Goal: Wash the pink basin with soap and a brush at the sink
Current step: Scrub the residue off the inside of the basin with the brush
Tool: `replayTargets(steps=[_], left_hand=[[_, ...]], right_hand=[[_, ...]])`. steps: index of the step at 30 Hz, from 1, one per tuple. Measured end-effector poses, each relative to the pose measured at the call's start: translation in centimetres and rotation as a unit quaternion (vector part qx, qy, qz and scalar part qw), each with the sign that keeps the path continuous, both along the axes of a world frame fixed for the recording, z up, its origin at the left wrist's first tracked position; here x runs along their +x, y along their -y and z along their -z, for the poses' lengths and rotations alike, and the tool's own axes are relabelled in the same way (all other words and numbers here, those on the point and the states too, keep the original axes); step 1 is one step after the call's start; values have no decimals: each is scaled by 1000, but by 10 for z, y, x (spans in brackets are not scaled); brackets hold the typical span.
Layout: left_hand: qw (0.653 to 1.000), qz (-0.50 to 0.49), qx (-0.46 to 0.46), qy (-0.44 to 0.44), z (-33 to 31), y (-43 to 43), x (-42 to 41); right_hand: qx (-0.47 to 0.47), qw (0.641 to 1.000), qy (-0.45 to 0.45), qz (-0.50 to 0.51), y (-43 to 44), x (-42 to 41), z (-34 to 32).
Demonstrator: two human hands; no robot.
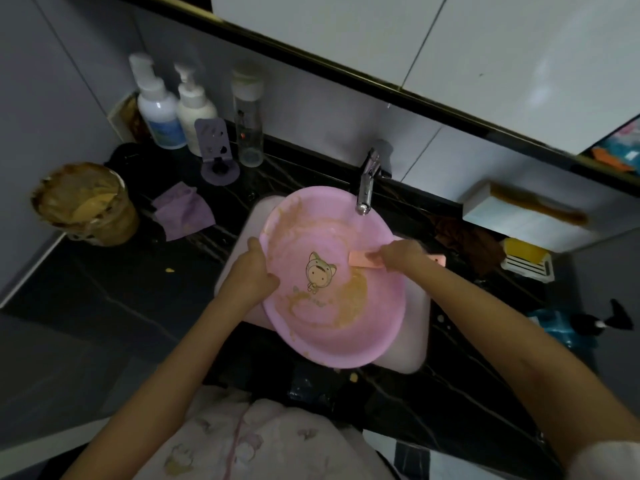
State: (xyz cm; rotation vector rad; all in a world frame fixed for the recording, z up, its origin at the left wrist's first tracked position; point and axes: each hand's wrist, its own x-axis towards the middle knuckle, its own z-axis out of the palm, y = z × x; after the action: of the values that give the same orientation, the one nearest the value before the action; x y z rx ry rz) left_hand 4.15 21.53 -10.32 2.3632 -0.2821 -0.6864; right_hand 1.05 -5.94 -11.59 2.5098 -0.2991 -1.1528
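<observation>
**Both hands at the smeared pink basin in the sink**

The left hand (251,268) grips the rim of the pink basin (322,327) at about 9 o'clock, thumb over the edge on the inside and fingers curled beneath. The right hand (398,254) reaches in over the rim at about 3 o'clock and is closed on a salmon-pink bar (363,259), whose free end points toward the cartoon figure printed on the basin floor. Whether the bar is soap or a brush cannot be told.

The basin sits tilted in the white sink (415,341) and covers most of it. Yellow-brown smears run around its inner wall from 11 o'clock and pool near 5 o'clock. The chrome tap (367,185) hangs over the rim at 1 o'clock.

On the dark veined worktop (104,289) around the sink:
- a crumpled purple cloth (183,213) at 10 o'clock, near the sink;
- an open jar (83,202) coated in tan paste further out at 9 to 10 o'clock;
- two white pump bottles (159,109), a purple stand (216,154) and a clear bottle (247,126) against the wall at 11 o'clock;
- a brown rag (474,244) at 2 to 3 o'clock, with a yellow item in a white slatted dish (526,261) just beyond it;
- a white box (519,216) streaked with brown behind those, at 2 o'clock.
</observation>
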Motion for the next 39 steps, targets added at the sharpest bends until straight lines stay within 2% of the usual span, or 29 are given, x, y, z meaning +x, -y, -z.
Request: replayTargets(steps=[2,3,5,7,10,12,14,16,18,21,23,28,30,33,36,39], left_hand=[[1000,0,1,4,-1,1,1],[1000,0,2,6,-2,2,0],[1000,-6,4,15,-2,2,0],[1000,-17,8,22,-2,3,-2],[999,-20,12,31,-2,5,-8],[999,-24,12,32,-3,8,-10],[999,-25,14,36,-4,9,-11],[999,-33,8,40,-3,7,-12],[998,-39,6,45,-4,5,-14],[998,-37,7,44,-6,3,-14],[998,-35,2,42,-5,2,-14],[998,-34,11,43,-5,2,-15],[998,-35,13,49,-3,2,-16],[998,-37,14,54,-1,2,-16],[997,-46,10,58,0,3,-18],[997,-53,12,58,1,4,-19]], right_hand=[[-42,995,34,-85,0,18,-5],[-52,985,78,-142,1,25,-9],[-36,968,166,-184,0,31,-13],[-11,976,162,-145,-1,23,-8],[-3,999,35,-7,9,7,1],[-2,999,37,-31,13,15,-6],[-31,981,126,-142,10,28,-11],[-19,967,173,-184,4,29,-13],[8,975,168,-143,3,12,-5],[40,995,75,-45,7,-16,8],[39,997,55,-29,11,-6,4],[51,980,192,0,3,2,-1],[64,985,160,28,-3,-17,6],[46,997,37,41,-17,-46,21],[173,973,-71,134,-41,-72,17],[281,941,-121,145,-66,-89,12]])
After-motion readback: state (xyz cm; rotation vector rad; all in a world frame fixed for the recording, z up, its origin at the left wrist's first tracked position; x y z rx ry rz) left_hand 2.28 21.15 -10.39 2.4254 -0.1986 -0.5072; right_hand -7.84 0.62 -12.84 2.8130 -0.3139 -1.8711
